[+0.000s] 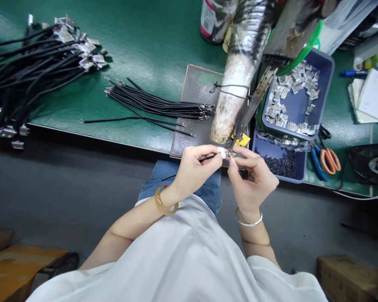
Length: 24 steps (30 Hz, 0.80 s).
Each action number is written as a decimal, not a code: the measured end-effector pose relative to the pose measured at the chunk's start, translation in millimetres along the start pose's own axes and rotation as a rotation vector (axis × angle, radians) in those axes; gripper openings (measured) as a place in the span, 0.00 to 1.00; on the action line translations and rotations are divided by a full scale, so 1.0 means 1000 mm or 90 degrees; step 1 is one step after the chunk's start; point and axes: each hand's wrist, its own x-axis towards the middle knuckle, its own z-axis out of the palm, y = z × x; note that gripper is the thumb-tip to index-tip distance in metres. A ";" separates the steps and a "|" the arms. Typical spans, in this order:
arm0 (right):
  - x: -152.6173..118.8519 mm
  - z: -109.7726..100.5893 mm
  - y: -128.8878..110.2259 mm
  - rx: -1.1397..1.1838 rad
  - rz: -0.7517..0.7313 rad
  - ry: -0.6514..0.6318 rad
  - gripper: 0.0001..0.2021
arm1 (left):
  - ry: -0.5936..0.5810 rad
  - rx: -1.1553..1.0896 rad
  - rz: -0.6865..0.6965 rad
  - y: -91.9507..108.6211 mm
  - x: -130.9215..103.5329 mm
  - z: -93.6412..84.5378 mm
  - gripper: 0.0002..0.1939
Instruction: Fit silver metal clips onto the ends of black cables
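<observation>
Bench (138, 46): smooth green top, glossy, picks up light glare. Plate on it (192, 90): dark grey, dull, scuffed, thin light edge. Connectors in upper bin (279, 98): bright bare metal, shiny. Upper bin (329, 84): blue-grey plastic, smooth. Cables (151, 102): black jacket, smooth, low sheen. Wrapped tube (236, 79): clear glossy film up top, rough stained white lower down. Shirt (189, 251): white matt cloth. Cartons (349, 277): brown cardboard, matt. Piece at fingertips (231, 154): looks metallic, too small to be sure.

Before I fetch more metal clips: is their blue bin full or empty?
Neither, it is partly full: metal clips lie along the sides of the blue bin, while its bare floor shows in the middle.
</observation>
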 end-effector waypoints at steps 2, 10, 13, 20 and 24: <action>0.002 -0.001 -0.002 -0.016 -0.016 0.007 0.06 | 0.009 0.011 0.011 0.002 0.000 0.001 0.07; -0.002 0.000 0.003 0.005 -0.028 -0.020 0.07 | 0.021 0.068 0.013 0.003 0.001 -0.002 0.07; -0.002 -0.001 0.004 -0.007 -0.041 -0.014 0.08 | 0.014 0.068 0.005 0.002 0.001 -0.002 0.07; -0.004 0.000 0.001 -0.048 -0.056 0.004 0.07 | -0.005 0.045 -0.001 -0.001 -0.003 -0.001 0.05; -0.011 0.007 -0.002 -0.073 -0.071 0.059 0.09 | -0.004 0.025 0.007 -0.006 -0.006 -0.003 0.03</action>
